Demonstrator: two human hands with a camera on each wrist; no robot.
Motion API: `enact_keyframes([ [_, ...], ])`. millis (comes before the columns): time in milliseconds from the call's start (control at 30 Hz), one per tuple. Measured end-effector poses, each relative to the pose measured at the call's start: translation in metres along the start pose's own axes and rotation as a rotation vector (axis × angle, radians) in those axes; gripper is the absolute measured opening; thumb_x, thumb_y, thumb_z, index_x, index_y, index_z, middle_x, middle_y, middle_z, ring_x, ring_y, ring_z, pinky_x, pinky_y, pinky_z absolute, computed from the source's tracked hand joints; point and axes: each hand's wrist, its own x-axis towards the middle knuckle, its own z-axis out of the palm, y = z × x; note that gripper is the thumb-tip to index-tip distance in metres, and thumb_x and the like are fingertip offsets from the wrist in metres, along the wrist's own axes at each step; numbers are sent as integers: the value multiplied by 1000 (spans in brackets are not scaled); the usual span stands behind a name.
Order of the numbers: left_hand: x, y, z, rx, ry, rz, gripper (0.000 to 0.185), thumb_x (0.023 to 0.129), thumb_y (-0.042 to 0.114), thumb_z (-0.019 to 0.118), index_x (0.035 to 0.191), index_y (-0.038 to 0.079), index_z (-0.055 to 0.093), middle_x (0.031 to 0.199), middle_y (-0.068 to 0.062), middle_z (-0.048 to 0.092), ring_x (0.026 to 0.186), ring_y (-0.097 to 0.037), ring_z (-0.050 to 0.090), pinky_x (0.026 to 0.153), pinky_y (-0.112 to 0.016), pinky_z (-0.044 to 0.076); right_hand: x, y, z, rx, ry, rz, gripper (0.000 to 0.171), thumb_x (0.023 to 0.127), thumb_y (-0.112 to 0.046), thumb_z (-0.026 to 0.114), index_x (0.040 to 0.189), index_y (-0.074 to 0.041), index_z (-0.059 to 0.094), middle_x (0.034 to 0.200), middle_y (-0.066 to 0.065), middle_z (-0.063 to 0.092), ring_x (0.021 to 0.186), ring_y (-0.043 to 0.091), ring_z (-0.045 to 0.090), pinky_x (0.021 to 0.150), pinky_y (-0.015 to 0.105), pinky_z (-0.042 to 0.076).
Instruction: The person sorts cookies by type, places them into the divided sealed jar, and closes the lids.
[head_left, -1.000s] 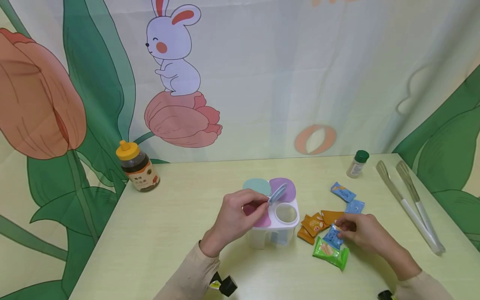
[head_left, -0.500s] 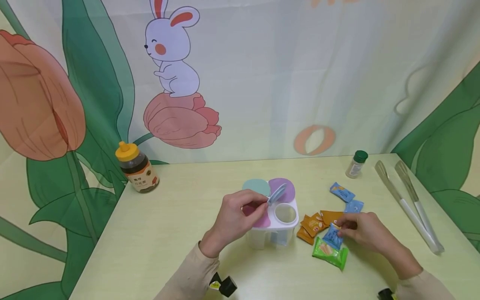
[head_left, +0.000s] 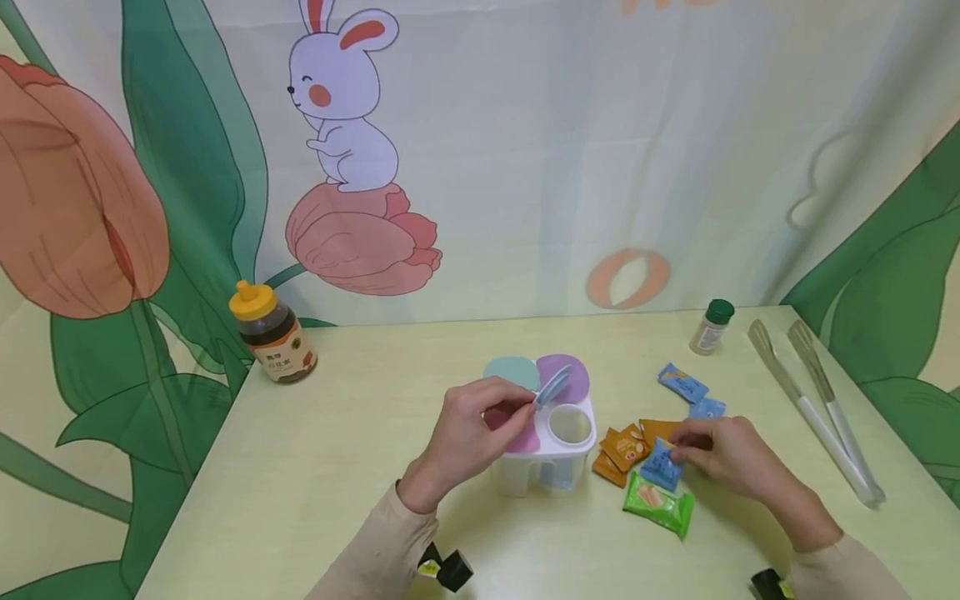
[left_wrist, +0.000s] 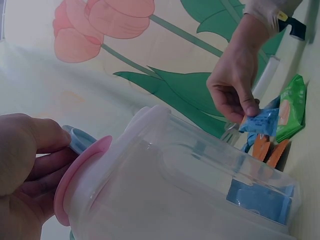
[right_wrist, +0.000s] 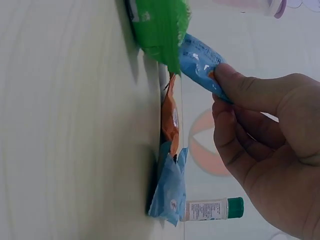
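Right hand pinches the blue snack packet, now lifted slightly off the pile beside the compartment box. Left hand still holds the blue lid raised.

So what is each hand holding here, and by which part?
The right hand pinches a blue snack packet by its upper edge. The left hand holds the blue flip lid of the compartment container by its rim.

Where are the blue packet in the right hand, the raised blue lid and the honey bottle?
blue packet (head_left: pixel 660 463): head view, middle of the wrapper.
raised blue lid (head_left: pixel 553 387): head view, its tilted face.
honey bottle (head_left: pixel 274 337): head view, on the label.
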Motion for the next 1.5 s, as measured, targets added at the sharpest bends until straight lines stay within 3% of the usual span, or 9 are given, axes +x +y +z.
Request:
enact_keyframes([
  [433,0,0,0,-14,1,-5,8,83,2,73,91,0,73,86,-7,72,72,-9,66,64,-17,57,3,-12,-4,44,61,-48,13,78,-12,80,87,-20,74,79,-12,71,69,-4,60,57,19,52],
  [700,0,2,2,-5,-11,-16,9,83,1,74,92,0,73,86,-7,72,72,-9,66,64,-18,57,5,-17,-6,46,156,-132,13,77,-10,81,87,-18,75,77,-12,72,68,-5,61,56,19,53],
  [1500,0,0,1,-13,-2,-19,9,84,3,74,92,0,73,87,-7,73,72,-9,66,64,-18,57,21,-41,-27,77,265,-309,25,77,2,78,89,-20,75,81,-8,73,67,2,66,56,11,49],
])
